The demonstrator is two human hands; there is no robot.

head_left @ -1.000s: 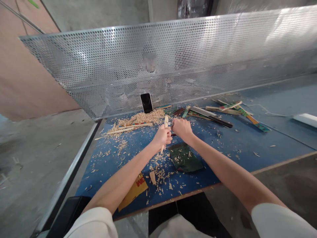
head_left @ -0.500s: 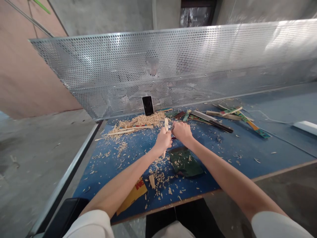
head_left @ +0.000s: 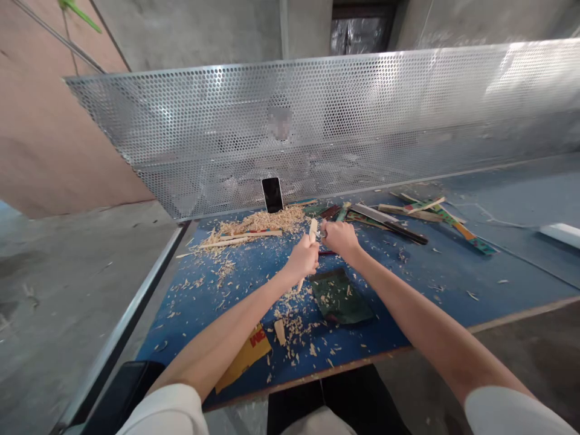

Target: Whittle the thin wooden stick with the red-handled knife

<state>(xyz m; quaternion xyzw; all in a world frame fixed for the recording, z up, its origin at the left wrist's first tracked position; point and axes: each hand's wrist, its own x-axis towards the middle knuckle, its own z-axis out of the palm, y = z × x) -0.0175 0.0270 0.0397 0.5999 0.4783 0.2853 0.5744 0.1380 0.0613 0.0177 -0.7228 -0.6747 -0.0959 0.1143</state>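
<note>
Over the middle of the blue table, my left hand is wrapped round a pale wooden stick, whose upper end sticks out above the fist and lower end below it. Just to the right, my right hand is closed on a small tool, of which only a bit of metal shows beside the stick; its handle is hidden in the fist. Under and in front of the hands lies a dark green sheet sprinkled with wood shavings.
A heap of shavings lies before an upright phone. A saw and painted wood strips are at the back right. Yellow sandpaper is near the front edge. A perforated metal panel stands behind.
Both hands have shifted slightly right in view, and the stick now tilts further to the right at its top. The hands stay closed.
</note>
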